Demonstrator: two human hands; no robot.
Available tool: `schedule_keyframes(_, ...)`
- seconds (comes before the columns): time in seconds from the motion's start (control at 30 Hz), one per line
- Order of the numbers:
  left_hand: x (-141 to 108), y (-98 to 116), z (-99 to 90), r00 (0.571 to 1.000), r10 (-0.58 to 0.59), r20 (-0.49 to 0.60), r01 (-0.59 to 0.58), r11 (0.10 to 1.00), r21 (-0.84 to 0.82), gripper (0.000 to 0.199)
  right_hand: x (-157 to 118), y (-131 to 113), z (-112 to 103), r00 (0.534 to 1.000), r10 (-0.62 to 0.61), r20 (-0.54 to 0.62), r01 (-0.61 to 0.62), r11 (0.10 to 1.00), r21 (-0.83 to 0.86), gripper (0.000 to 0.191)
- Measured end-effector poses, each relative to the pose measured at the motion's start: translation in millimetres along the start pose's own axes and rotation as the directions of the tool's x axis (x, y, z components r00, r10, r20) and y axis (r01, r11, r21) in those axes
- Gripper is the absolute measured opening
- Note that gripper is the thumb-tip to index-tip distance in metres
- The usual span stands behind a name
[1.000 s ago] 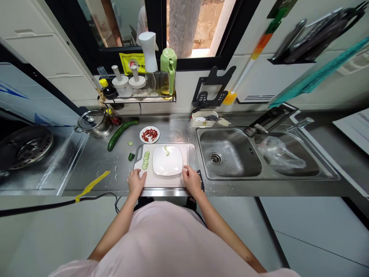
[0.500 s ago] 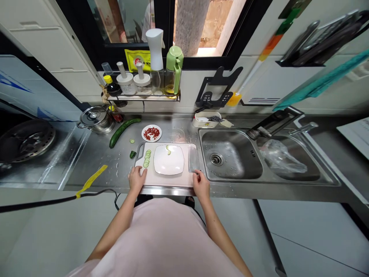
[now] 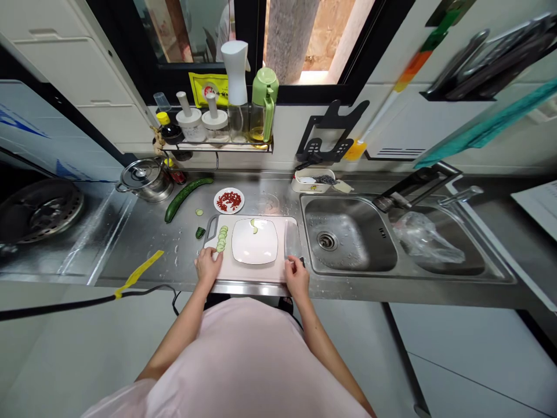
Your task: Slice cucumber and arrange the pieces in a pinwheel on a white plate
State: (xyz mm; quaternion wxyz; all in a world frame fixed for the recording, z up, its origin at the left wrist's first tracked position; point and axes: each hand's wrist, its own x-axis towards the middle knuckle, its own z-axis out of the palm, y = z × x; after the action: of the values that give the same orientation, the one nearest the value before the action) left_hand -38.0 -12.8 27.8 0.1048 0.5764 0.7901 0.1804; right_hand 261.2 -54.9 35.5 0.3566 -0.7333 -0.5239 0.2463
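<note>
My left hand (image 3: 208, 265) rests on the white cutting board (image 3: 252, 274), just below a row of thin cucumber slices (image 3: 221, 239). My right hand (image 3: 297, 278) is at the board's right end, gripping the dark handle of a wide-bladed kitchen knife (image 3: 292, 239). A white square plate (image 3: 255, 249) sits mid-board, holding a few cucumber pieces (image 3: 253, 226). Beyond the board lie a long whole cucumber (image 3: 187, 199), a cut cucumber end (image 3: 200, 233) and one loose slice (image 3: 199, 212). A small plate of red goji berries (image 3: 228, 200) stands behind.
A steel pot (image 3: 145, 180) and a stove burner (image 3: 39, 212) lie left on the steel counter (image 3: 143, 255). A double steel sink (image 3: 348, 235) lies right, with a plastic bag (image 3: 426, 238) in its far basin. Bottles and jars stand on a rack (image 3: 217, 148) below the window.
My right hand has moved right from beside the plate onto the knife handle. My left hand stays on the board, and the view has shifted slightly.
</note>
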Motion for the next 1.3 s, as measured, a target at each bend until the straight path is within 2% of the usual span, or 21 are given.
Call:
schedule_keyframes(0.17,3.9,3.4,-0.9,0.999,-0.049,-0.006,0.049,0.999,-0.024,0.032,8.2,-10.7,13.5,0.996,-0.056,0.066,0.057,0.998,-0.025,0.041)
schedule_keyframes(0.47,3.7,9.6,0.1,0.998,-0.045,-0.040,0.041,0.994,-0.099,0.020,23.8,-32.7,37.3,0.981,-0.114,0.154,0.118,0.993,-0.018,0.039)
schedule_keyframes(0.57,5.1,13.1,1.0,0.997,-0.047,-0.060,0.037,0.987,-0.154,0.018,30.4,-41.4,40.0,0.973,-0.142,0.181,0.148,0.989,-0.019,0.039)
schedule_keyframes(0.8,8.4,15.0,2.5,0.989,-0.140,-0.044,0.116,0.931,-0.345,0.020,47.8,-56.9,34.4,0.972,-0.168,0.167,0.174,0.984,-0.023,0.037)
schedule_keyframes(0.93,13.7,17.9,-1.7,0.981,-0.190,-0.048,0.142,0.859,-0.491,0.028,52.9,-59.6,28.7,0.969,-0.183,0.167,0.188,0.982,-0.015,0.036)
schedule_keyframes(1.07,22.6,30.4,-14.8,0.975,-0.215,-0.052,0.123,0.721,-0.682,0.031,52.6,-63.3,23.8,0.974,-0.176,0.143,0.176,0.984,0.013,0.038)
schedule_keyframes(1.2,31.1,53.4,-34.1,0.990,-0.139,0.003,0.083,0.573,-0.815,0.031,50.8,-75.8,20.0,0.976,-0.181,0.120,0.170,0.981,0.096,0.035)
schedule_keyframes(1.3,36.3,75.3,-49.3,0.998,-0.062,0.012,0.041,0.493,-0.869,0.033,53.7,-95.1,16.1,0.968,-0.225,0.109,0.203,0.962,0.180,0.031)
